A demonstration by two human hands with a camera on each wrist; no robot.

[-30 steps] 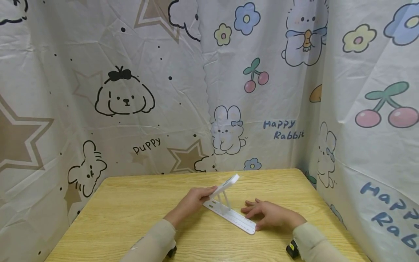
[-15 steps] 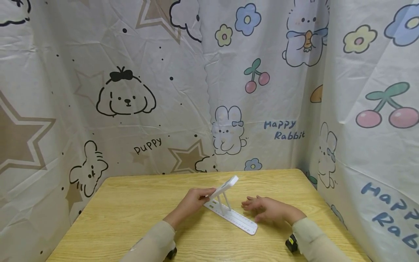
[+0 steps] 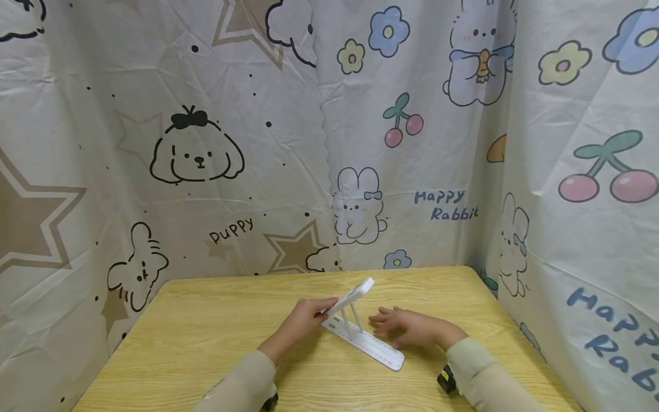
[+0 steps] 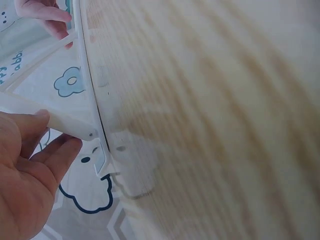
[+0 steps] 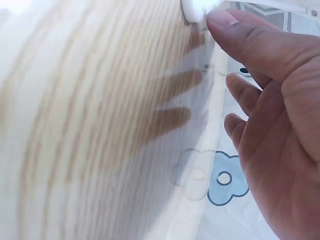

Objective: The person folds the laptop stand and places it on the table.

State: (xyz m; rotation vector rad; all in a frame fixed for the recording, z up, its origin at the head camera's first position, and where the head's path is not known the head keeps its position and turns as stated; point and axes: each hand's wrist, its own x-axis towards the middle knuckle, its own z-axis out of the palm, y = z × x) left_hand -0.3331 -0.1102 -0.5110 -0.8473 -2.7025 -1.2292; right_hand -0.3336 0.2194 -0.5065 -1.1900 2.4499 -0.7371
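A white folding stand [image 3: 380, 351] rests on the table in the head view, its long flat base slanting toward the near right. Thin struts [image 3: 356, 318] hold up its tilted upper panel [image 3: 355, 294]. My left hand [image 3: 297, 325] pinches the lower left end of that panel between thumb and fingers; the left wrist view shows the grip on the white panel [image 4: 67, 121] up close. To the right of the struts hovers my right hand [image 3: 414, 328], fingers spread and loosely bent, holding nothing. In the right wrist view its thumb is near the rounded base end [image 5: 191, 11]; contact is unclear.
The wood-grain table [image 3: 216, 337] extends around the stand. A printed curtain [image 3: 288, 143] hangs behind the table and along its sides. Dark wrist devices [image 3: 447, 379] sit under both sleeves.
My right hand has shifted a little left, closer to the struts, after lifting off the base's end. The left hand keeps its pinch, and the stand has barely moved.
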